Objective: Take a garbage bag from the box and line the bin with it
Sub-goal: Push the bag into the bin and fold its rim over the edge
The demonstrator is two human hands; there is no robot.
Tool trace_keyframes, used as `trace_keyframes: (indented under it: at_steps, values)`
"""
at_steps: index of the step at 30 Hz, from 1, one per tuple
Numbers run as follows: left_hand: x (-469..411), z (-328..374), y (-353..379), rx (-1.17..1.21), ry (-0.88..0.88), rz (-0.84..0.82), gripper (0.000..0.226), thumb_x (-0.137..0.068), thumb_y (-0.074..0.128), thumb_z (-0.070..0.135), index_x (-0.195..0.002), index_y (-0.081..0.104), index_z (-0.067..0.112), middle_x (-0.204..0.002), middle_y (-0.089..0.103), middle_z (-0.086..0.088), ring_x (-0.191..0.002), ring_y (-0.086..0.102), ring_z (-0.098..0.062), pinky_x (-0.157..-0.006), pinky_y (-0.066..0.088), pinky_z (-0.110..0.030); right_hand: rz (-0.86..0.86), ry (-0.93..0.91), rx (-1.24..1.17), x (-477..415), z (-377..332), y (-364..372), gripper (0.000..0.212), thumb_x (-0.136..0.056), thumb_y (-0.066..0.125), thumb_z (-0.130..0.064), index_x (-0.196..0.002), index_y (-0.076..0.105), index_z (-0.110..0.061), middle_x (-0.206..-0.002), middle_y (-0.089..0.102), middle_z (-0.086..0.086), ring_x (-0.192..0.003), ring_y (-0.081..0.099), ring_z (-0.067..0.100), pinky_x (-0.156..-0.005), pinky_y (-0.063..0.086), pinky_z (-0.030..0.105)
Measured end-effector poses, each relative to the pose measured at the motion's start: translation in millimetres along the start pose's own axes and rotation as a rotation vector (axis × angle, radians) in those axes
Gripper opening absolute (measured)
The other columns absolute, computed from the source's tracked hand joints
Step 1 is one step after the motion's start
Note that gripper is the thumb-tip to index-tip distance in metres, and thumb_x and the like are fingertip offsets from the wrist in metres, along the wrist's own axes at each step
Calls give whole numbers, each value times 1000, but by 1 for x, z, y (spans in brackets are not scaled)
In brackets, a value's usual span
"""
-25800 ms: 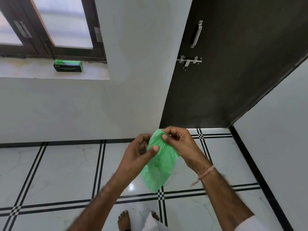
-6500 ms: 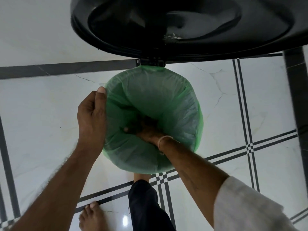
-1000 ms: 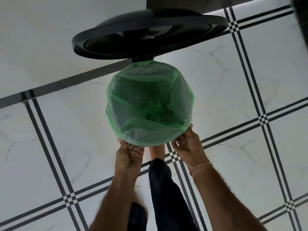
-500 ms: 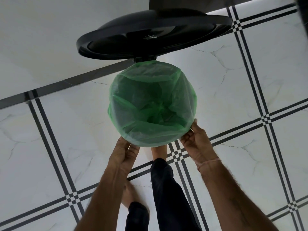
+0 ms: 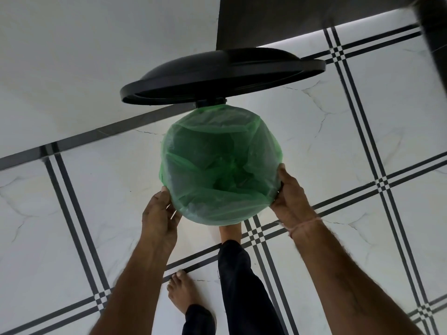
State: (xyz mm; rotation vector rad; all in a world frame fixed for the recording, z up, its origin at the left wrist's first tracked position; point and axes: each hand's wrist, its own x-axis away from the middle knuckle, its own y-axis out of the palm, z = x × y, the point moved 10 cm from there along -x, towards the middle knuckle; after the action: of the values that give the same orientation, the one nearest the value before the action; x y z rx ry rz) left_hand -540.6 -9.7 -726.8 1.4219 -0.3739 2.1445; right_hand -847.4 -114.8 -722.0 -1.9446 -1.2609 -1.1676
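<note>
A green garbage bag lines the round bin, its mouth folded over the whole rim and its crumpled bottom sagging inside. The bin's black lid stands raised behind it on its hinge. My left hand presses against the bag-covered rim at the near left. At the near right, my right hand cups the rim, fingers on the plastic. The bin's own wall is hidden by the bag. The box of bags is out of view.
White marble floor tiles with black double lines surround the bin. A white wall and a dark door stand behind it. My bare feet, one foot at the left, are just below the bin.
Both hands have slid outward and up along the rim, away from the front. The lid has tilted lower, and the view has shifted slightly.
</note>
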Motion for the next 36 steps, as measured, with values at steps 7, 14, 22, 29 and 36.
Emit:
trace_keyframes:
  at_steps: [7,14,22,29,36]
  values:
    - [-2,58,8,-160,394,189,21,-104,59,34,-116,63,17,-106,66,3,-90,63,-12,-79,56,-29,314,-572,355,9,-81,7,15,-97,64,-36,-87,61,-25,-92,66,-4,-84,60,12,-78,52,28]
    - [-38,69,42,-145,116,-25,21,-95,73,33,-92,75,12,-95,79,-6,-88,75,-23,-79,63,-37,44,-235,330,-44,-74,46,38,-98,66,-39,-83,68,-4,-84,68,15,-74,63,26,-75,59,39]
    - [-53,95,67,-382,141,-178,38,-100,56,57,-107,75,24,-112,73,1,-100,66,-18,-88,55,-38,-5,-321,537,-56,-104,68,34,-102,60,-36,-81,72,-12,-76,75,3,-73,69,20,-66,60,30]
    - [-75,134,135,-528,303,-335,14,-84,84,28,-79,81,16,-91,81,-6,-82,76,-19,-92,61,-39,-389,-437,648,-60,-123,150,39,-91,77,-34,-65,65,-6,-68,71,5,-67,68,18,-82,53,34]
    - [-90,113,139,-558,-4,-330,24,-91,76,35,-89,79,11,-88,80,-11,-70,77,-22,-63,64,-35,-321,-96,796,-84,-115,154,40,-85,82,-40,-98,77,-2,-95,78,15,-76,73,26,-78,65,39]
